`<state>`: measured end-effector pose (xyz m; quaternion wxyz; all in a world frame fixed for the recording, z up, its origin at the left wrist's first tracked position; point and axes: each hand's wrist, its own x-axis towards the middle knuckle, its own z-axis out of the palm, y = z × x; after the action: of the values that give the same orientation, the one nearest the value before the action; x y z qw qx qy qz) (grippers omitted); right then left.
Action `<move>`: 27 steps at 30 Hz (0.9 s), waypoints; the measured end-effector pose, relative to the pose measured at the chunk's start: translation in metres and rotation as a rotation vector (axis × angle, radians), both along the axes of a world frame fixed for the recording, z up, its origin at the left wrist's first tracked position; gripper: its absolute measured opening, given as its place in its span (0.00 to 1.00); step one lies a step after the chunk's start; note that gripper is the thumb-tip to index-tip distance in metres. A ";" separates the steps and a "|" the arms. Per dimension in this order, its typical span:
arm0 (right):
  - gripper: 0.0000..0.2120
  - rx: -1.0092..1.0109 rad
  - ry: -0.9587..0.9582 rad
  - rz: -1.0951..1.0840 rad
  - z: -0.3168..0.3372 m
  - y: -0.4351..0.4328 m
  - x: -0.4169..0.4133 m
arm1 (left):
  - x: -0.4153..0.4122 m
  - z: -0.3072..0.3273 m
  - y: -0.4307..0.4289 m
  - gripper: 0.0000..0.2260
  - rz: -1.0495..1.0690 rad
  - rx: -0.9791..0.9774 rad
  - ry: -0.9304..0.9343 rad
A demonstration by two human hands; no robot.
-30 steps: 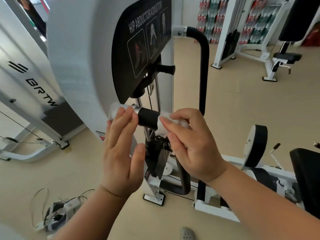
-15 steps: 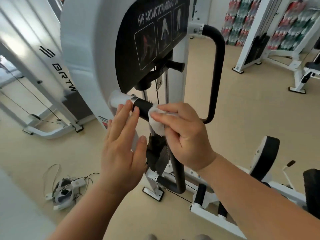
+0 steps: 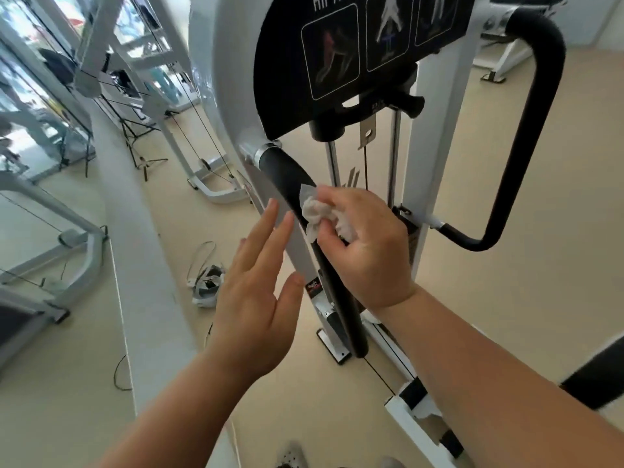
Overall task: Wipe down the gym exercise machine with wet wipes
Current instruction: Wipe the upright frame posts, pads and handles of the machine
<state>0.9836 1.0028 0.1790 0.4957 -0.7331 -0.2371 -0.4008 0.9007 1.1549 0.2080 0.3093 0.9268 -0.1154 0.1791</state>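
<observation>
Mid-job: wipe (image 3: 317,214) on the near handle (image 3: 287,170), partway down its curve.
The right hand (image 3: 368,255) pinches the crumpled wipe against the black padding. The left hand (image 3: 256,298) is flat with fingers straight beside the white machine (image 3: 216,79) frame, touching or just off it, hard to say. Judged early to middle: lower handle, far handle (image 3: 537,130), placard (image 3: 337,62) and frame probably remain, though wetness wouldn't show here.

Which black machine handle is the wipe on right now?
The straight, slanting handle at centre; the wet wipe is pressed on it. The looped handle at right has nothing touching it.
</observation>
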 end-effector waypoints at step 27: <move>0.03 0.031 0.135 0.136 -0.030 0.003 -0.008 | 0.027 0.008 -0.001 0.37 0.041 0.025 0.057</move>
<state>0.9757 1.0062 0.1490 0.5477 -0.7330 -0.2462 -0.3197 0.9277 1.1538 0.2161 0.2971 0.9375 -0.0899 0.1573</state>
